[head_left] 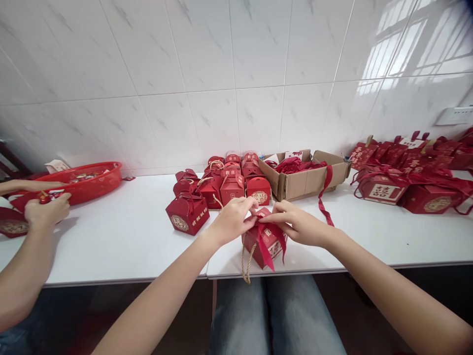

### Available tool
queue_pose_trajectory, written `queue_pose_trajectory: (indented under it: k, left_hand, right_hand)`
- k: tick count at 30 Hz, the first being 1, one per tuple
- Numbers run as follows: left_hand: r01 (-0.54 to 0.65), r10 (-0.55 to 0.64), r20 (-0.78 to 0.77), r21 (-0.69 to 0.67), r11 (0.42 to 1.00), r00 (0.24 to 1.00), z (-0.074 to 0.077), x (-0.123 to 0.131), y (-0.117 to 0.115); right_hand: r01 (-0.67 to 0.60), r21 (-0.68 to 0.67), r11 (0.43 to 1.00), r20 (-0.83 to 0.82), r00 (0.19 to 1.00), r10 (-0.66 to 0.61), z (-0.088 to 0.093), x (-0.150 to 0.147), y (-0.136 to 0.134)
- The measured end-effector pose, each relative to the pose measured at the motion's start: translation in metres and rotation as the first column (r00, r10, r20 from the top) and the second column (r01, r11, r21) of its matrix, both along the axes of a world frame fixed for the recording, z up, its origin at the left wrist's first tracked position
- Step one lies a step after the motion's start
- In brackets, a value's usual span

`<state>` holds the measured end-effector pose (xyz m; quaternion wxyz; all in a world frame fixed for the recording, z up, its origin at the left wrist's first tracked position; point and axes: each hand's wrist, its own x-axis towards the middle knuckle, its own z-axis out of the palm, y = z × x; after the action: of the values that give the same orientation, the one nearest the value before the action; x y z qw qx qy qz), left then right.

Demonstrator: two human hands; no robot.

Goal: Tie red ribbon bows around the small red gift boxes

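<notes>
A small red gift box point(254, 249) with printed lettering stands close to the table's front edge, a twisted rope handle point(248, 268) drooping down its left side. Across its top lies a dark red ribbon point(265, 249), two tails hanging over the front. My left hand point(234, 219) pinches the ribbon at the middle of the lid. From the other side, my right hand point(301, 222) has its fingertips pressed on the ribbon by the same spot. Whether the ribbon is knotted there is hidden by my fingers.
Behind my hands stand several closed red boxes point(232, 185). A cardboard box point(301, 181) holds red ribbons, one trailing onto the table. More red boxes point(430, 198) with ribbons crowd the right. At left, a co-worker's hands point(46, 209) work beside a red basin point(98, 185).
</notes>
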<state>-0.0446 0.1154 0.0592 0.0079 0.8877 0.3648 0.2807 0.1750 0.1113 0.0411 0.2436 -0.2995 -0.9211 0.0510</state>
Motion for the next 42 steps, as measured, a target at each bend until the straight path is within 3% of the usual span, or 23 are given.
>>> queue_pose_trajectory:
  k: [7,12,18,22,25,30,35,38,42]
  left_hand:
    - [0.018,0.003,-0.208,0.098,0.995,0.978,0.000,0.000,0.004]
    - [-0.051,0.050,-0.007,-0.088,0.995,0.999,-0.003,0.005,0.001]
    - [-0.020,0.063,0.123,-0.320,0.947,0.990,-0.010,0.004,0.003]
    - [-0.083,0.127,0.083,-0.404,0.911,0.988,-0.009,0.003,0.006]
    - [-0.065,0.128,0.104,-0.468,0.881,0.986,-0.005,0.001,0.006]
    - [0.077,0.144,0.274,-0.658,0.749,0.951,0.000,-0.003,0.003]
    - [0.226,0.164,0.428,-0.720,0.656,0.889,-0.004,-0.004,0.004]
    - [0.182,0.200,0.403,-0.730,0.659,0.893,-0.005,-0.004,0.006]
    - [0.132,0.211,0.357,-0.732,0.668,0.910,-0.005,-0.004,0.005]
  right_hand:
    - [-0.039,-0.026,0.999,0.056,0.998,0.040,-0.004,-0.001,-0.001]
    - [-0.020,-0.031,0.999,-0.108,0.994,0.016,-0.003,-0.004,-0.003]
    - [0.013,-0.251,0.968,-0.335,0.937,-0.100,-0.001,-0.006,-0.007]
    - [0.019,-0.368,0.929,-0.342,0.927,-0.155,0.000,-0.009,-0.007]
    - [0.042,-0.411,0.911,-0.371,0.905,-0.209,-0.001,-0.008,-0.006]
    - [-0.041,-0.567,0.823,-0.417,0.875,-0.244,-0.001,-0.004,-0.005]
    - [-0.053,-0.636,0.770,-0.414,0.865,-0.283,0.005,-0.011,-0.007]
    - [-0.029,-0.656,0.754,-0.414,0.849,-0.328,0.008,-0.013,-0.007]
    - [0.000,-0.613,0.790,-0.319,0.915,-0.247,0.007,-0.008,-0.004]
